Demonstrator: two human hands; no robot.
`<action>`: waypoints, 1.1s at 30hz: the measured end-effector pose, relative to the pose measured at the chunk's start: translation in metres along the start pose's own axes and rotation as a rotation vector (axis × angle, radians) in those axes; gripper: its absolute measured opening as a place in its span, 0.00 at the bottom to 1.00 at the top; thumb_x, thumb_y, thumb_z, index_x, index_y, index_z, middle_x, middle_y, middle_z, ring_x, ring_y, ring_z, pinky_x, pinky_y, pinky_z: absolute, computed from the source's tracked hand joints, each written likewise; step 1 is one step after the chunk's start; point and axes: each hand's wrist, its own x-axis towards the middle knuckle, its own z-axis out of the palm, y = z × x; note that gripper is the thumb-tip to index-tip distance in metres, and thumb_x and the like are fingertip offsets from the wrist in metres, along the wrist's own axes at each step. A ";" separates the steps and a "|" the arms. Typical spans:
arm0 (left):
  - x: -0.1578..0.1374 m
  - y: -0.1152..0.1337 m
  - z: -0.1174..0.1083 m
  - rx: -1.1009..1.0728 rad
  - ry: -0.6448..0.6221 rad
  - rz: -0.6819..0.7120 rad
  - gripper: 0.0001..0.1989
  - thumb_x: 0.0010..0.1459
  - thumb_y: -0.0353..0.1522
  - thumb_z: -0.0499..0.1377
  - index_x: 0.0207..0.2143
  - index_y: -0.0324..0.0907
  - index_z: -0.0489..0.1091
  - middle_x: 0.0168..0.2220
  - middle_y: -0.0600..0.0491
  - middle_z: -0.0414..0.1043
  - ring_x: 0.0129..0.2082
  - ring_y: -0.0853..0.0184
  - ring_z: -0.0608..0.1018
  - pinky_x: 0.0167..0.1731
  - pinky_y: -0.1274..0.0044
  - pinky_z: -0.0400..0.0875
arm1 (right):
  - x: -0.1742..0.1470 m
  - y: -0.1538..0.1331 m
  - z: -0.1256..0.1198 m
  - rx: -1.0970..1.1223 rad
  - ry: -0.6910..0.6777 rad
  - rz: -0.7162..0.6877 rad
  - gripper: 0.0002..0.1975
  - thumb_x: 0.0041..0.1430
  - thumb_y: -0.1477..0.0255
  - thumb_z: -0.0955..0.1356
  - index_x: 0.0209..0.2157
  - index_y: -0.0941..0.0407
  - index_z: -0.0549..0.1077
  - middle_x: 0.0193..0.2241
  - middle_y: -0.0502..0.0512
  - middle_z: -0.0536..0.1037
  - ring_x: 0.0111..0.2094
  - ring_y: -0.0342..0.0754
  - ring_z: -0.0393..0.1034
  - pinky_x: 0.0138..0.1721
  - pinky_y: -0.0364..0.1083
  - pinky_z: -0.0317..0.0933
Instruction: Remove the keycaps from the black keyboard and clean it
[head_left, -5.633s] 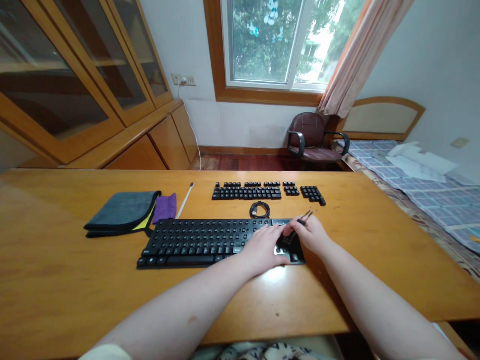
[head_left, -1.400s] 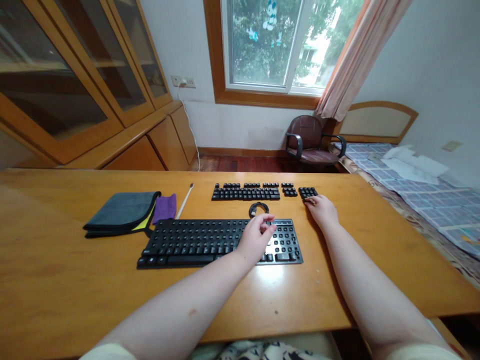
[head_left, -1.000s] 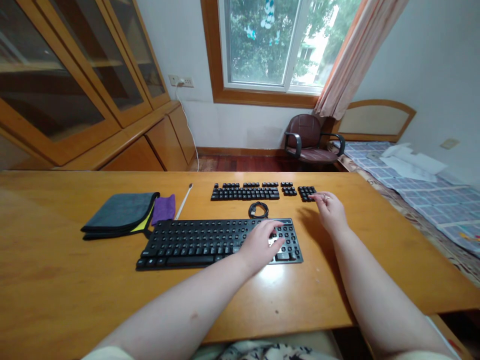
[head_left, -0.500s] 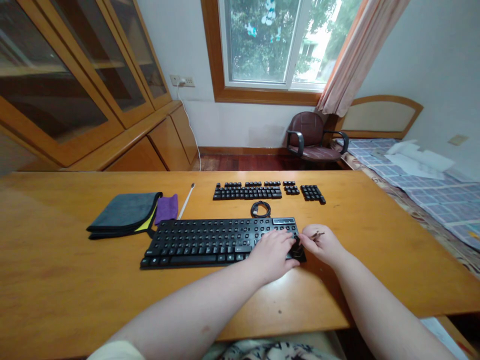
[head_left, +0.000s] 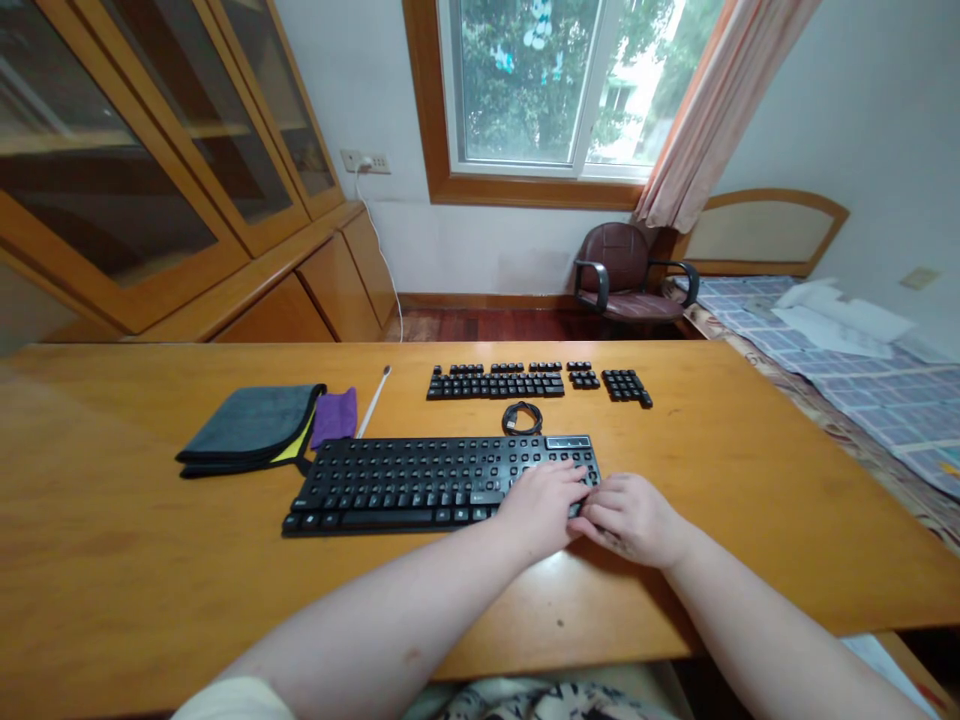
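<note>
A black keyboard (head_left: 405, 485) with most of its keycaps off lies in front of me. A few caps stay on its lower rows and along the bottom edge. My left hand (head_left: 546, 505) rests on the keyboard's right end, fingers stretched over the number pad area. Right against it, my right hand (head_left: 626, 518) is curled at the keyboard's lower right corner. Its fingers are closed, and what they hold is hidden. Behind the keyboard, removed keycaps (head_left: 495, 386) are laid out in keyboard order. A coiled USB cable (head_left: 522, 418) lies between them and the keyboard.
Left of the keyboard lie a folded grey cloth (head_left: 251, 425), a purple cloth (head_left: 335, 417) and a thin white stick-like brush (head_left: 373, 403). All rest on the wooden table (head_left: 112, 560). Beyond stand a glass-fronted cabinet (head_left: 247, 240), an office chair (head_left: 615, 270) and a bed (head_left: 847, 350).
My right hand has moved down and left onto the keyboard's corner, turning over with its fingers curled. The thin brownish tool seen in it earlier is now out of sight. My left hand stays put.
</note>
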 end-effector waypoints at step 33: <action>0.003 0.004 -0.012 -0.296 0.157 -0.270 0.16 0.52 0.38 0.60 0.43 0.42 0.69 0.42 0.50 0.73 0.43 0.61 0.73 0.45 0.70 0.68 | 0.012 0.025 0.017 0.861 0.613 1.082 0.22 0.50 0.51 0.66 0.21 0.56 0.72 0.19 0.58 0.77 0.20 0.50 0.72 0.26 0.49 0.69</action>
